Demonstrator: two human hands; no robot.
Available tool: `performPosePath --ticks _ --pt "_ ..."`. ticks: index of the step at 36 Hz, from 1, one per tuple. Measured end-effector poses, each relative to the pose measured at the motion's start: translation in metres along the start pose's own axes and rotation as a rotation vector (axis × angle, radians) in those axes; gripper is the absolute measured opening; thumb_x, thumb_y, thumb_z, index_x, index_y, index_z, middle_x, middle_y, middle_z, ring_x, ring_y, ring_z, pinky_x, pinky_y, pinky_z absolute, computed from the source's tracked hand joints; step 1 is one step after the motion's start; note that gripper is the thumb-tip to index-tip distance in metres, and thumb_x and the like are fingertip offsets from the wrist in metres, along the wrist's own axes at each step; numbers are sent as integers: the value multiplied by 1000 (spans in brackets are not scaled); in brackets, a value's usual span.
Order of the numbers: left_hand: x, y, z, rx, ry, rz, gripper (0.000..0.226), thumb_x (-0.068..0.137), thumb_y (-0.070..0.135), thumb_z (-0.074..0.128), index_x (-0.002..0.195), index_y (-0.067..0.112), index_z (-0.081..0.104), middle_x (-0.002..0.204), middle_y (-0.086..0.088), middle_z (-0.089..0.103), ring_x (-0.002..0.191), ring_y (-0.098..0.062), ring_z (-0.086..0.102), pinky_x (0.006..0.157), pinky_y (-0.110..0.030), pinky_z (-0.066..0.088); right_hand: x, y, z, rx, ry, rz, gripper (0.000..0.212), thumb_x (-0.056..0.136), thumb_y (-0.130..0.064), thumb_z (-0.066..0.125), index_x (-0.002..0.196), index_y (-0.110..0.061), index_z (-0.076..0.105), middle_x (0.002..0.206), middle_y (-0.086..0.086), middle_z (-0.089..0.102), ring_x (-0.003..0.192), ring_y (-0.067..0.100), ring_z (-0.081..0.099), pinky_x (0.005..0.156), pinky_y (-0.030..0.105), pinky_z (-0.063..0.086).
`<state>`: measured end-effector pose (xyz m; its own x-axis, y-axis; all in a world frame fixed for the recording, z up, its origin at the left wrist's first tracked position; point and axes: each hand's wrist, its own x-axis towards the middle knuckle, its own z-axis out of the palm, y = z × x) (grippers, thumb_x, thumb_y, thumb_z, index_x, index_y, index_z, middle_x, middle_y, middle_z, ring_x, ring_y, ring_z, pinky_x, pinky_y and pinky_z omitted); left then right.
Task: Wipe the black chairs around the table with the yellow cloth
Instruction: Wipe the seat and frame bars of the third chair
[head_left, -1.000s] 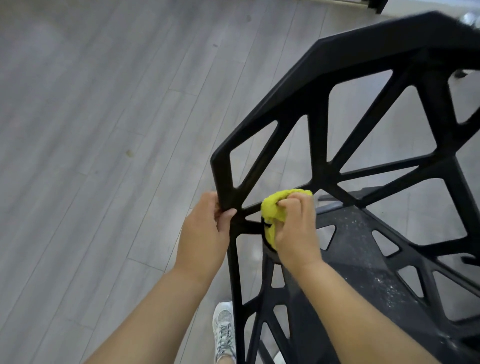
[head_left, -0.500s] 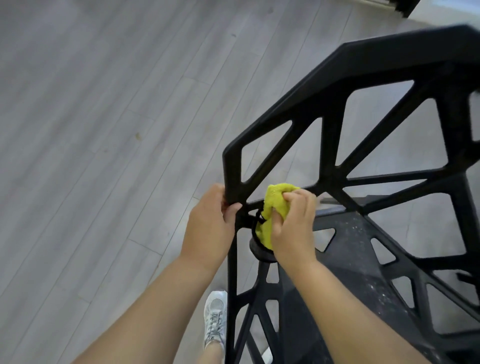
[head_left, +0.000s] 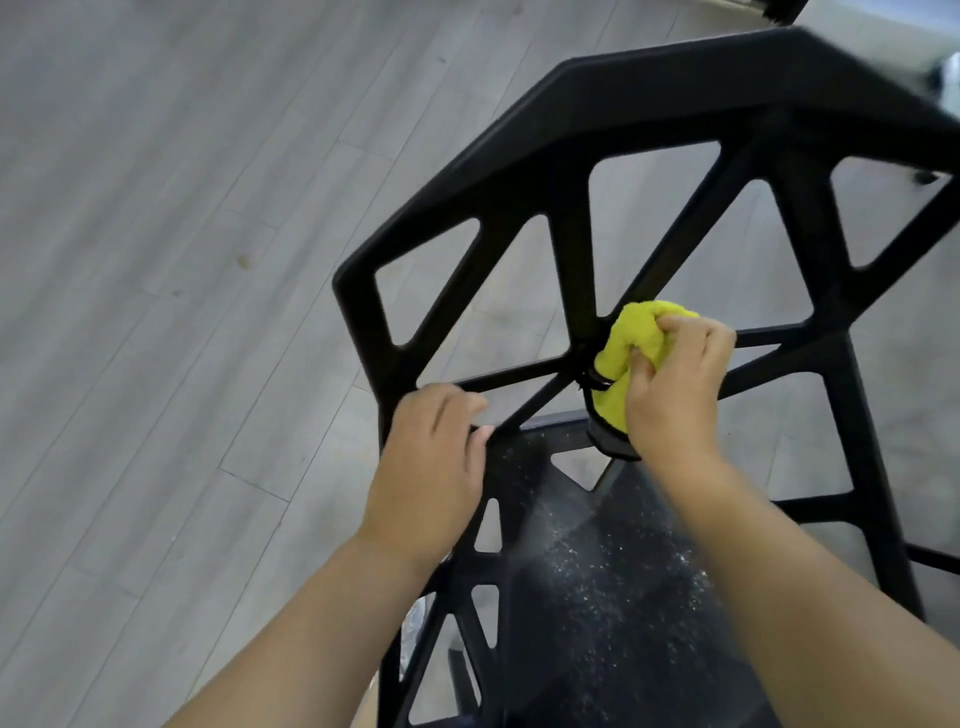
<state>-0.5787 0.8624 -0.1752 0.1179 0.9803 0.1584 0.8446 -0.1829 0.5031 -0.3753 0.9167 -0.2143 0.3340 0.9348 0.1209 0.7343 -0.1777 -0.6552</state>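
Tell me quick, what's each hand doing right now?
Left hand: closed, gripping a strut of the black chair.
Right hand: closed, holding the yellow cloth against the chair back.

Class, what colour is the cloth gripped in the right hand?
Yellow: the cloth, seen in the head view.

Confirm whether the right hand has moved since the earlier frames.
Yes. The right hand, gripping the yellow cloth, has shifted right, away from the left upright of the black chair, to the hub where its struts meet.

There are 1 black chair (head_left: 571, 114), 1 yellow cloth (head_left: 639, 338) and 2 hands (head_left: 431, 467) (head_left: 675, 395).
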Motion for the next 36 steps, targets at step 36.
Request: performPosePath --ticks 36 --pt "61 9 46 225 -234 -4 33 75 -17 51 68 13 40 63 2 28 61 -22 35 51 -26 20 17 59 -6 -383 60 -310 38 58 12 69 93 0 60 105 21 54 73 39 50 58 39 42"
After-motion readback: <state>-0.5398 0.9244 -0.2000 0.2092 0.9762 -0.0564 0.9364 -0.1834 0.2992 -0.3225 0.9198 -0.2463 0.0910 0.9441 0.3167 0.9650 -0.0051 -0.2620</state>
